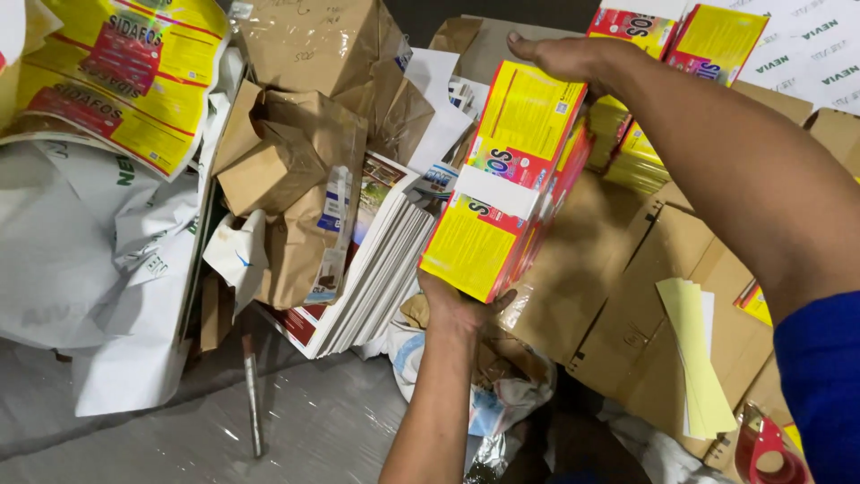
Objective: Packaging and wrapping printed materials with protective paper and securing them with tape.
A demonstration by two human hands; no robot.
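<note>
Gripping a banded bundle of yellow and red flat packets (506,179) at both ends, the person holds it in the air above the middle of the scene. Its long axis runs from near-left to far-right. The left hand (457,305) clasps the near end from below, thumb hooked over the near corner; the right hand (560,56) clamps the far end from above, fingers curled over the top edge. A white paper band crosses the bundle at its middle.

Below and right lies a flattened brown carton (645,305) with pale yellow strips (699,358) on it. Farther right, more yellow packets (632,148) stand stacked. Left of the bundle sits a pile of flat printed sheets (381,269), then crumpled brown paper bags (287,161). At far left a large yellow and red label sheet (125,72) lies over white sacks (90,260). A red tape dispenser (769,448) shows at the near right.
</note>
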